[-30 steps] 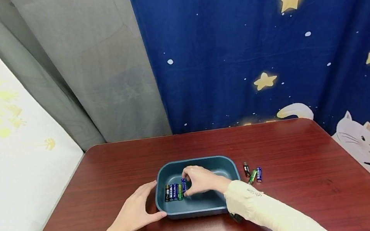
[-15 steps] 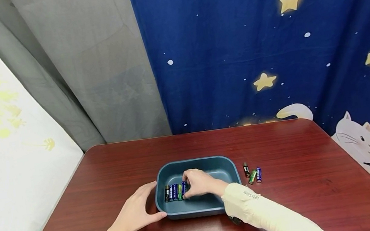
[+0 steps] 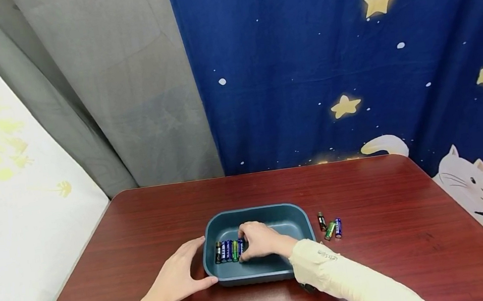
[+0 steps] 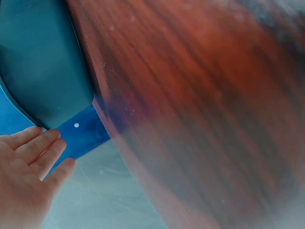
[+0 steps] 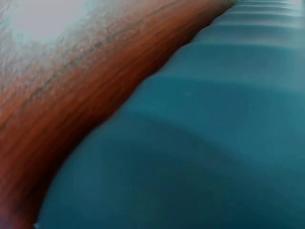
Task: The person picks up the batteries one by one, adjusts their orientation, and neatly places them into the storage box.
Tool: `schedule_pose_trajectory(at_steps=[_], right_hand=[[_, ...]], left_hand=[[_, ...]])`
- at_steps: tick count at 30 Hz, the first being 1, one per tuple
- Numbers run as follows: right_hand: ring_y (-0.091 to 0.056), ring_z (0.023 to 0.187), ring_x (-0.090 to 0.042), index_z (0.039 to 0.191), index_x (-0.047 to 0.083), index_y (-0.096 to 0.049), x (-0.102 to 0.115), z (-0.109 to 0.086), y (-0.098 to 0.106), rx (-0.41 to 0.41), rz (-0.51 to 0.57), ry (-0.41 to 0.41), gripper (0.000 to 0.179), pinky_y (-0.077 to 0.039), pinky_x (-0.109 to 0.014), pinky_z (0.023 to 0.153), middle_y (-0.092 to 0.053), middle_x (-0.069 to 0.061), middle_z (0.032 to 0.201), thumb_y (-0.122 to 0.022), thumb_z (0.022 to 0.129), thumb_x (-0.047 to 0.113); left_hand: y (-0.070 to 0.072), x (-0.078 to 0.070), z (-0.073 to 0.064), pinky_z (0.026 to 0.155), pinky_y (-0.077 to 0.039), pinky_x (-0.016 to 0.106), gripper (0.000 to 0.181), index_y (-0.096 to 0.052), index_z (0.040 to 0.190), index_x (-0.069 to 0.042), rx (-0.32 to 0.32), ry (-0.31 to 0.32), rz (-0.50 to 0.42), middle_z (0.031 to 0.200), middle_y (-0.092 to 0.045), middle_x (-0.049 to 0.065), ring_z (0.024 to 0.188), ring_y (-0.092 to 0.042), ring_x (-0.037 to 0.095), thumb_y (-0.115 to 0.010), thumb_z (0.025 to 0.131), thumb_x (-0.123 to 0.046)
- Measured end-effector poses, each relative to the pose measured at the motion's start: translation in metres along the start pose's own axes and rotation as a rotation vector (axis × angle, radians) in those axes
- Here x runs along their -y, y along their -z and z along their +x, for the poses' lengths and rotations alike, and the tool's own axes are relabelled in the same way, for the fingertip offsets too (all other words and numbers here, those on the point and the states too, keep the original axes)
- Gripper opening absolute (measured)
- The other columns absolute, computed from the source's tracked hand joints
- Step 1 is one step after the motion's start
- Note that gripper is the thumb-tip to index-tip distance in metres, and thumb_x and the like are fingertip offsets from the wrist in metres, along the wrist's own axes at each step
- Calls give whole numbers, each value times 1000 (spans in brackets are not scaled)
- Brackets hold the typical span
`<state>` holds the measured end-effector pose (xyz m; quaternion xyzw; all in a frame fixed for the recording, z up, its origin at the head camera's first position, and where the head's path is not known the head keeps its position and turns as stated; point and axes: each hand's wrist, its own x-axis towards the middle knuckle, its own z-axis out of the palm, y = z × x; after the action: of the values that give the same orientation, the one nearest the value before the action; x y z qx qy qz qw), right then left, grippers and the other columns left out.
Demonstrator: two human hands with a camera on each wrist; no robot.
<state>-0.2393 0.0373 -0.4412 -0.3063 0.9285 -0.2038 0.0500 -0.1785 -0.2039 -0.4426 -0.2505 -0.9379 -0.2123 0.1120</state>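
Note:
A dark teal plastic bin (image 3: 267, 275) stands on the table. Inside it, toward the left, batteries lie side by side: a black one (image 3: 218, 252), two blue ones (image 3: 226, 251) and a green one (image 3: 235, 251). My right hand (image 3: 263, 239) reaches into the bin and pinches a blue battery (image 3: 241, 246) at the right end of this row, partly covering it. My left hand (image 3: 177, 272) rests its straight, spread fingers and thumb against the bin's left end. In the left wrist view, the fingertips (image 4: 51, 136) are at the bin's edge.
Right of the bin, a black battery (image 3: 321, 221), a green battery (image 3: 330, 231) and a blue battery (image 3: 338, 228) lie loose on the red-brown table (image 3: 395, 237). A starry blue curtain (image 3: 279, 89) hangs behind the table. The right wrist view shows mostly the bin's ribbed outer wall (image 5: 190, 143).
My right hand has lowered the blue battery slightly and brought it against the end of the row, beside the green one. The left hand has stayed in place.

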Motion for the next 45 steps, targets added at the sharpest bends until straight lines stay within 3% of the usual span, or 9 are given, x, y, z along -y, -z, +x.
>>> schedule_pose_trajectory(at_steps=[9,19,30,38,45], right_hand=[[-46,69,-7,101,6,-60,-6,-11,14,-29,57,19,48,-42,-20,62,-54,1,80,-78,66,34],[-53,77,-15,103,2,-59,-16,-36,38,-78,148,38,49,-45,-24,66,-58,-5,86,-78,68,31],[-53,78,-25,102,2,-58,-46,-66,62,-154,238,34,48,-45,-25,66,-57,-9,87,-78,68,29],[-55,73,-23,99,3,-59,-70,-91,74,-265,300,38,45,-47,-22,61,-56,-5,82,-80,65,23],[-56,69,-23,103,0,-59,-92,-112,83,-318,332,-29,47,-50,-30,62,-57,-8,84,-79,67,21]], left_hand=[[-1,0,-1,89,-45,43,85,-47,132,-14,0,6,6,129,-50,-3,117,-46,16,-70,65,-59],[0,-1,0,89,-45,43,86,-47,132,-13,-5,-5,11,129,-50,-2,118,-46,17,-72,64,-58],[1,0,0,90,-44,43,85,-46,133,-15,-2,-5,1,129,-50,-3,118,-45,16,-72,64,-58],[-1,-1,0,89,-45,42,85,-47,132,-14,2,1,15,128,-50,-2,118,-46,17,-71,64,-58],[0,-1,0,90,-45,42,85,-47,132,-14,-6,1,15,128,-50,-3,118,-46,16,-71,64,-58]])
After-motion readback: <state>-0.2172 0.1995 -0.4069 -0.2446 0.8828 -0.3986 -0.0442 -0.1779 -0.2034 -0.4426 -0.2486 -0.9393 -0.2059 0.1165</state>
